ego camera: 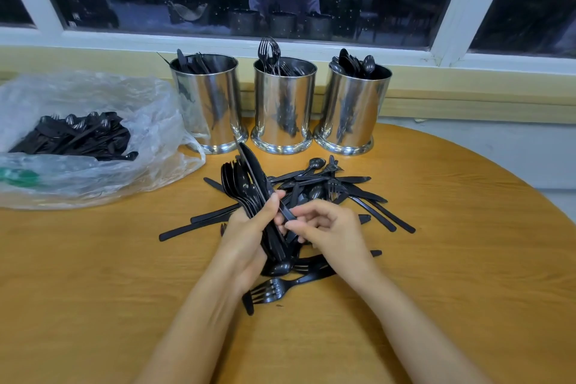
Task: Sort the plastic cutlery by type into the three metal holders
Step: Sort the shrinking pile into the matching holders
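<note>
Sorting looks partly done, with a good deal left, as I judge it. Left hand [246, 237] is clamped round a bundle [246, 184] of spoons and knives. Right hand [327, 227], just beside it, pinches one knife [285, 212] at that bundle. Beyond both hands stand the knife holder [207, 103], fork holder [283, 106] and spoon holder [353, 109], each already stocked. A loose pile [343, 187] lies under and beyond the hands on the table [467, 227]. Well out past the left hand, a plastic bag [149, 109] holds many more pieces.
</note>
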`<state>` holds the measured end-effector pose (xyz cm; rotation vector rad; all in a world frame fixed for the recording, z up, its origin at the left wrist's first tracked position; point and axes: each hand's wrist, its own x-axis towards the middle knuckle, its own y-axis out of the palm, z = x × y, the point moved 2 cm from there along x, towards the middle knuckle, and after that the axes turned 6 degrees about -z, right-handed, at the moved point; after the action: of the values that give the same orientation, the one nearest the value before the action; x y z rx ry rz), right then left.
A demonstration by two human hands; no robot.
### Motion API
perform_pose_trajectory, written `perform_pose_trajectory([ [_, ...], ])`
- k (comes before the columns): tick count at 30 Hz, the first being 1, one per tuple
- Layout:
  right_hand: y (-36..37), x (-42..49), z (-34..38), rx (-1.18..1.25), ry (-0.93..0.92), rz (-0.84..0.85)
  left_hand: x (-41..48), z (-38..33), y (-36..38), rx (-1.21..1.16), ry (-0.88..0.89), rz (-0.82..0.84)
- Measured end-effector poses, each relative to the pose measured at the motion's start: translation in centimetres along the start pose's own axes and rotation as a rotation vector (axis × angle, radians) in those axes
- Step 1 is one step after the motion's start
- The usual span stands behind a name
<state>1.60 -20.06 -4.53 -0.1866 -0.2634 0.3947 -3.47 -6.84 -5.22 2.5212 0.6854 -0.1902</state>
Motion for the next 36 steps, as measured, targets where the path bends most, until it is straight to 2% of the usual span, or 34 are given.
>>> perform_pose_trajectory([
  [2, -0.5, 0.1, 0.5, -0.044, -0.037, 0.040, -0.1, 0.0, 0.0, 0.015, -0.002, -0.034],
  [5, -3.7, 1.4, -0.5, -0.307, -0.066, -0.184, 0.2, -0.4, -0.6, -0.060, 0.007, -0.092],
  [8, -8.4, 2.0, -2.4, -0.681, 0.120, -0.362, 0.4, -0.7, -0.8, -0.082, 0.017, -0.102],
  [11, -11.1, 1.6, -3.4, -0.892, 0.317, -0.356, 0.4, -0.7, -0.6, -0.168, -0.012, -0.045],
  [15, -11.1, 1.8, -2.9, -1.012, 0.324, -0.387, 0.4, -0.6, -0.7, -0.224, -0.039, -0.027],
  [22, -10.1, 1.9, -3.1, -0.946, 0.270, -0.277, 0.2, -0.4, -0.6, -0.216, -0.078, -0.031],
  [27, -9.8, 1.8, -2.3, -0.969, 0.178, -0.428, 0.2, -0.5, -0.5, -0.212, -0.091, 0.014],
  [31, -9.8, 1.9, -2.8, -0.644, 0.090, -0.572, 0.2, -0.5, -0.4, -0.195, -0.078, 0.012],
  [36, -8.1, 1.9, -2.1, -0.150, 0.074, -0.534, 0.1, -0.5, -0.3, -0.222, -0.098, -0.003],
])
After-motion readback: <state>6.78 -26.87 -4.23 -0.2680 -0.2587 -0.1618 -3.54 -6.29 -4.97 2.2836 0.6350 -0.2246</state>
